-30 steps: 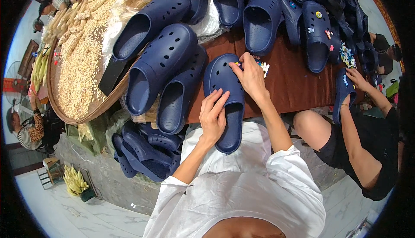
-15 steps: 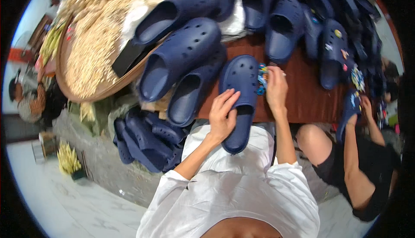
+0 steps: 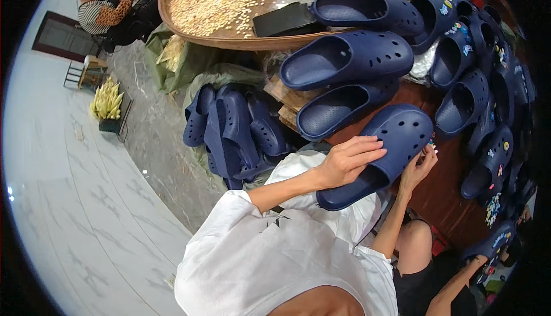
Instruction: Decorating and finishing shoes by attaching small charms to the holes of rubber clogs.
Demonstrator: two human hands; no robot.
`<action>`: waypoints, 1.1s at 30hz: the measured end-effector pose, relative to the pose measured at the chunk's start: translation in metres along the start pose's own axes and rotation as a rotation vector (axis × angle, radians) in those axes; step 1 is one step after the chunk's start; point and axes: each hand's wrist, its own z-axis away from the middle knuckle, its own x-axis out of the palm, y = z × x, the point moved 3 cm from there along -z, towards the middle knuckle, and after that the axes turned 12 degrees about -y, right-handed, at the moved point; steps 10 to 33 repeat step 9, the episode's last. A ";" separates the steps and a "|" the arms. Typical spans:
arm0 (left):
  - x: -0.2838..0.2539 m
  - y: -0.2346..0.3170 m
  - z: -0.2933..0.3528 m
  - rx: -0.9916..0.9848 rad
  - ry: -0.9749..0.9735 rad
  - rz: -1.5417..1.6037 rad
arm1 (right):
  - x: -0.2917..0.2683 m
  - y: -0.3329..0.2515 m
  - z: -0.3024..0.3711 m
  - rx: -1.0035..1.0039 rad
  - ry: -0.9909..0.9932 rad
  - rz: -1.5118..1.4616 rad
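A navy clog [image 3: 404, 123] with holes in its toe lies over the table's near edge in front of me, its heel end toward my lap. My left hand [image 3: 349, 162] grips it around the middle, fingers across the upper and the thumb out of sight. Along the clog's right side, my right hand [image 3: 418, 168] has its fingers bent together next to small colourful charms [image 3: 433, 145], largely covered by the hand and the toe. Whatever is between those fingertips cannot be made out. Just beyond lie two more plain clogs, a larger one [image 3: 367, 57] and a smaller one [image 3: 333, 114].
Several charm-covered clogs crowd the brown table [image 3: 442, 169] at right, with a charm pile [image 3: 493, 210] near them. A round tray [image 3: 241, 43] of kernels stands beyond. Plain clogs [image 3: 227, 126] heap low on my left. Another person's hand [image 3: 476, 260] holds a clog at lower right.
The view has swung left, moving everything rightward in it and tilting the clog. My left hand keeps its grip. My right hand stays at the charms beside the toe.
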 end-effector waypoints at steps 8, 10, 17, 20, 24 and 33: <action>-0.097 0.024 0.062 0.151 0.139 -0.263 | 0.005 -0.004 0.013 -0.085 0.024 0.056; -0.112 0.026 0.075 0.117 0.190 -0.325 | 0.008 -0.006 0.012 -0.093 0.016 0.050; -0.112 0.026 0.075 0.117 0.190 -0.325 | 0.008 -0.006 0.012 -0.093 0.016 0.050; -0.112 0.026 0.075 0.117 0.190 -0.325 | 0.008 -0.006 0.012 -0.093 0.016 0.050; -0.112 0.026 0.075 0.117 0.190 -0.325 | 0.008 -0.006 0.012 -0.093 0.016 0.050; -0.112 0.026 0.075 0.117 0.190 -0.325 | 0.008 -0.006 0.012 -0.093 0.016 0.050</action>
